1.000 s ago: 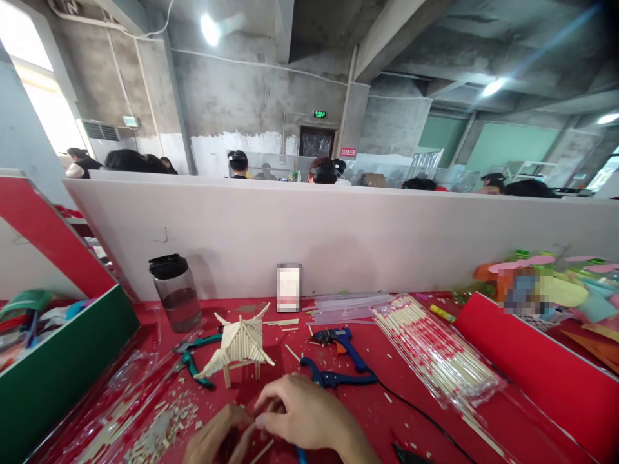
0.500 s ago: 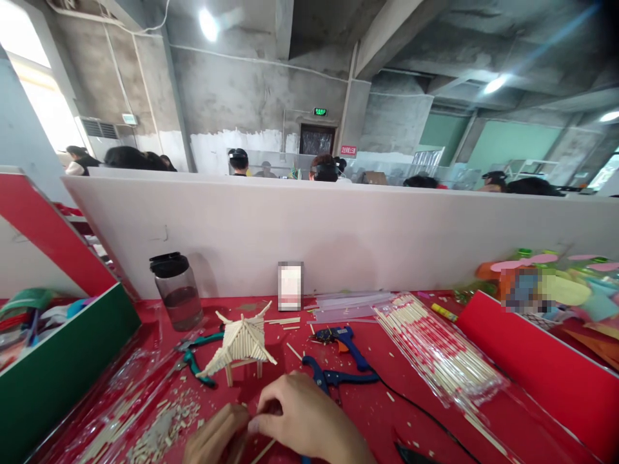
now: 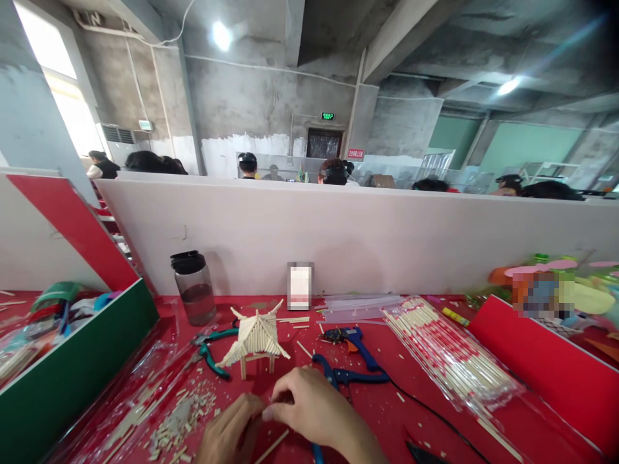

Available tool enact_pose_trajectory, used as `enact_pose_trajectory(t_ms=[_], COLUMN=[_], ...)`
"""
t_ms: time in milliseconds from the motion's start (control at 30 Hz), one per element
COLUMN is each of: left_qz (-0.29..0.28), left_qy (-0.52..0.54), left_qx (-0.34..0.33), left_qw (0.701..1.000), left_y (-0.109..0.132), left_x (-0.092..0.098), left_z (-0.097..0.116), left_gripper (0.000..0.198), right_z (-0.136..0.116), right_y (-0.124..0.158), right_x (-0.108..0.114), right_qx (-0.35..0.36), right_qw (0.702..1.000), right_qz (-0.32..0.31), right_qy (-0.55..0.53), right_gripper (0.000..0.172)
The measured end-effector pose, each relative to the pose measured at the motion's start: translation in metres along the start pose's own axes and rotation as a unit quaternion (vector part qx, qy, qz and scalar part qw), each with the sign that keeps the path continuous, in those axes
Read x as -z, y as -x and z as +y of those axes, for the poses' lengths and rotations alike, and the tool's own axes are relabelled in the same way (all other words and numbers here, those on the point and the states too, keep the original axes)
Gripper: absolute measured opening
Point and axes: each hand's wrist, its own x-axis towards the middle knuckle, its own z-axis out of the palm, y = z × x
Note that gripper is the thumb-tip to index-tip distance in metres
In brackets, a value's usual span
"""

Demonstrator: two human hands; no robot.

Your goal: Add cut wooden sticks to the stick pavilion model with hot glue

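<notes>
My left hand (image 3: 231, 430) and my right hand (image 3: 309, 407) come together at the front of the red table, fingers curled and fingertips nearly touching. Whatever is between the fingers is hidden or too small to name. Just beyond them stands a small pavilion model (image 3: 256, 338) of thin wooden sticks, upright on its legs with upturned roof corners. Blue-handled cutters (image 3: 355, 376) lie beside my right hand, partly under it. Behind them rests a blue glue gun (image 3: 355, 345) with a black cord. A loose stick (image 3: 271, 447) lies below my hands.
Teal-handled pliers (image 3: 213, 361) lie left of the model, near a heap of stick offcuts (image 3: 181, 419). A water bottle (image 3: 193, 290) stands behind. Bagged sticks (image 3: 449, 348) lie on the right. Green (image 3: 82, 380) and red (image 3: 546, 380) box walls flank the table; a white partition (image 3: 367, 238) closes the back.
The whole view has shifted slightly, so things appear farther right. My hands stay together in nearly the same pose, and the model and tools keep their places on the table.
</notes>
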Motion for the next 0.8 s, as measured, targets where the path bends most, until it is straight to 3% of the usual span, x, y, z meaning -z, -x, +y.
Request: enact_pose_trajectory(t_ms=[467,800], left_qz=[-0.013,-0.027], left_qy=[-0.07,-0.062], left_qx=[-0.025,0.023], left_qw=[0.997,0.997], left_y=[0.0,-0.001], left_x=[-0.001,0.002], left_z=[0.008,0.021], left_gripper=[0.025,0.013], right_z=[-0.01,-0.005], right_y=[0.006,0.01], right_x=[0.003,0.008], right_qx=[0.05,0.059], right_qw=[0.997,0.996], right_qz=[0.002,-0.024], right_qy=[0.052,0.07], right_gripper=[0.016,0.017])
